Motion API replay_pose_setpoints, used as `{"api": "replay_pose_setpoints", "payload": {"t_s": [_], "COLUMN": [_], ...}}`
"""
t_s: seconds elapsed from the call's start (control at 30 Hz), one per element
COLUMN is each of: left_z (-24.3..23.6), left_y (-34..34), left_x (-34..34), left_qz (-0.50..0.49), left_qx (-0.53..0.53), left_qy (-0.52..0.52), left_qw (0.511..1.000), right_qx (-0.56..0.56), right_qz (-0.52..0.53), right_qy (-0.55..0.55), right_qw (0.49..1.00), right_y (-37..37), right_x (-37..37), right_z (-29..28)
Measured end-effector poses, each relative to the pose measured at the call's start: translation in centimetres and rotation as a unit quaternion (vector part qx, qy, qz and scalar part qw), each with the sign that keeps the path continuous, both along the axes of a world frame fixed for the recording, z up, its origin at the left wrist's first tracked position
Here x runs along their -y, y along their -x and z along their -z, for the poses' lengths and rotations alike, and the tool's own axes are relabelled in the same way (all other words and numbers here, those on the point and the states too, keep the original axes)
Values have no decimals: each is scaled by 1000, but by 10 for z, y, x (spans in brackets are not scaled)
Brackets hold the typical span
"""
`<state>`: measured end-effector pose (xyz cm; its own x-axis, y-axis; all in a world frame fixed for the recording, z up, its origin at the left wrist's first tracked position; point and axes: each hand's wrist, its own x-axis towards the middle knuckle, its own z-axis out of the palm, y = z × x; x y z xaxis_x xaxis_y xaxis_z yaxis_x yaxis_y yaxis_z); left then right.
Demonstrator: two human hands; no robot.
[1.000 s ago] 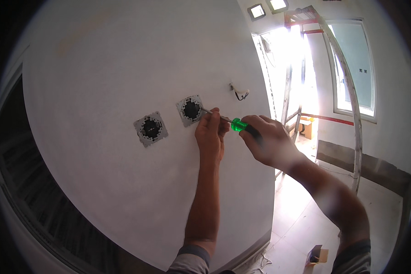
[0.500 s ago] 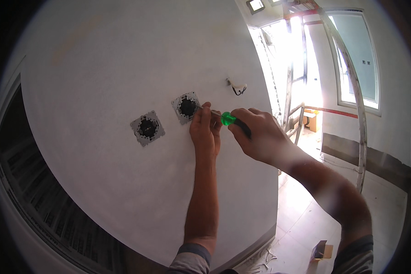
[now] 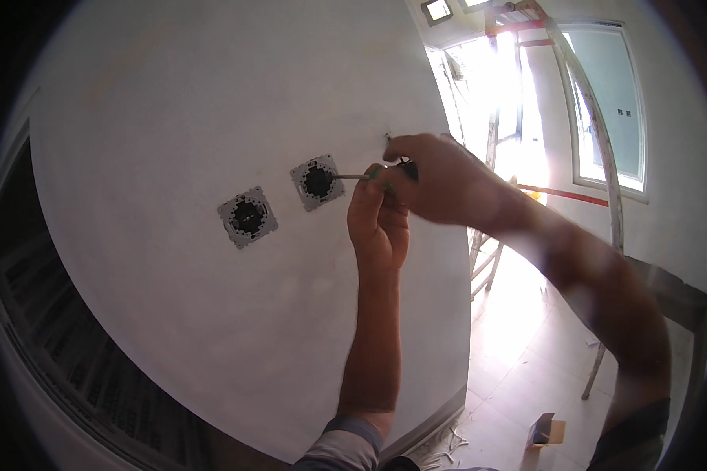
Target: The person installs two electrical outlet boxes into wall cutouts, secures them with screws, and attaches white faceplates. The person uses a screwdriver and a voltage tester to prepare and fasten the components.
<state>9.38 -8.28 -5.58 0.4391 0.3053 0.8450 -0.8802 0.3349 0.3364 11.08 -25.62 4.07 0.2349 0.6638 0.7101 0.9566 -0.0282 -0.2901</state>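
A screwdriver (image 3: pixel 352 177) with a green and black handle points left, its metal shaft reaching the right side of the upper wall socket insert (image 3: pixel 317 182). That insert has a square grey metal frame and a dark round middle. My left hand (image 3: pixel 379 220) is closed around the front of the handle, which its fingers partly hide. Over the rear of the handle lies my right hand (image 3: pixel 446 182), thumb against it and index finger raised. A second socket insert (image 3: pixel 247 217) of the same kind sits lower left on the white wall (image 3: pixel 196 102).
Behind my right hand, a wire end (image 3: pixel 387 136) comes out of the wall. A ladder-like metal frame (image 3: pixel 605 149) stands at the right by a bright doorway. On the tiled floor are a small open box (image 3: pixel 543 432) and loose cables (image 3: pixel 446 449).
Both hands have moved right, away from the upper insert, and more of the screwdriver's shaft shows. My right hand has risen and now covers most of the handle, its index finger lifted.
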Motion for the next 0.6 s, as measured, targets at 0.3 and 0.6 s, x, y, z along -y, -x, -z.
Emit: {"api": "replay_pose_setpoints", "payload": {"t_s": [0.3,0.6], "left_z": [-3,-9], "left_y": [-4,-1], "left_x": [19,13], "left_qz": [26,81], "left_qx": [36,49], "left_qy": [39,57], "left_qw": [998,994], "right_qx": [121,198], "right_qz": [21,51], "right_qy": [77,60], "right_qw": [989,977], "right_y": [10,22], "right_x": [12,13], "right_z": [4,-2]}}
